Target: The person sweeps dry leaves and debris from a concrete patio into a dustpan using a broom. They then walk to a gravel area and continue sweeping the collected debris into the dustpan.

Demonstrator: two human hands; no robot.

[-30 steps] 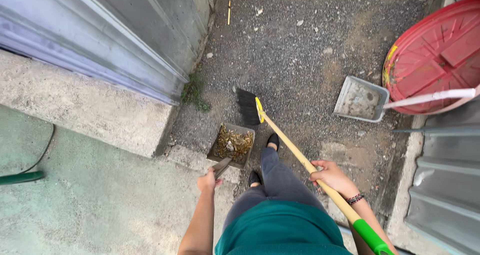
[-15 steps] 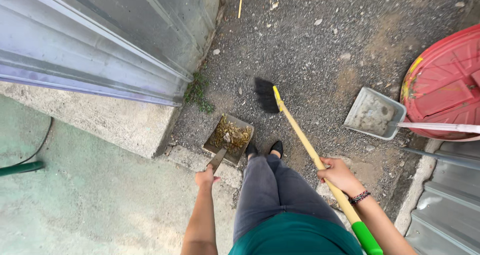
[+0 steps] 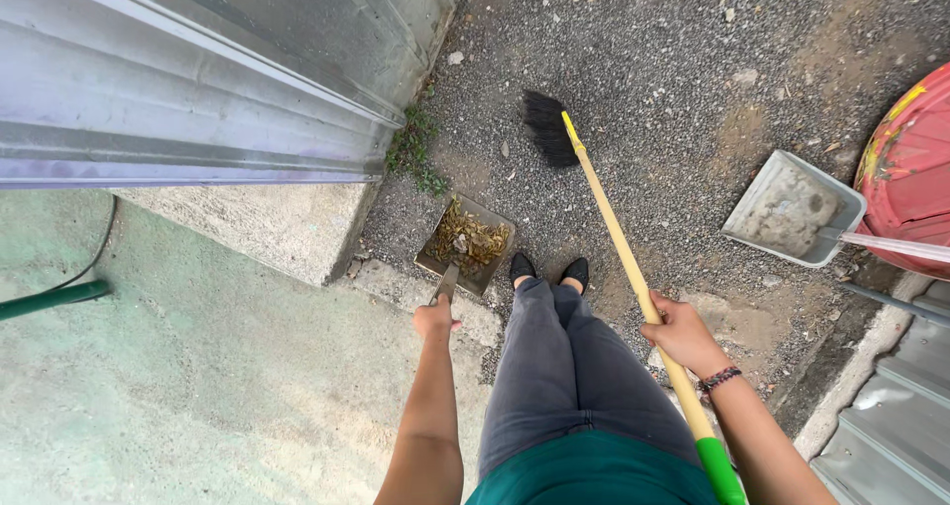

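Note:
My left hand (image 3: 435,319) grips the handle of a metal dustpan (image 3: 465,246) that is full of dry leaves and debris, held just above the gravel in front of my feet. My right hand (image 3: 683,335) is closed around the yellow wooden handle of a broom (image 3: 614,238). Its black bristles (image 3: 547,127) point away from me over the grey gravel. The handle's lower end is green and passes by my right side.
A corrugated metal wall (image 3: 198,80) runs along the left above a concrete step (image 3: 277,223). A second grey dustpan (image 3: 792,208) lies at right beside a red round lid (image 3: 910,169). A green hose (image 3: 49,299) lies on the green-tinted floor. Weeds (image 3: 416,149) grow by the wall.
The view has shifted forward as I stepped along the gravel. The broom head and the filled dustpan have moved with me, both still held.

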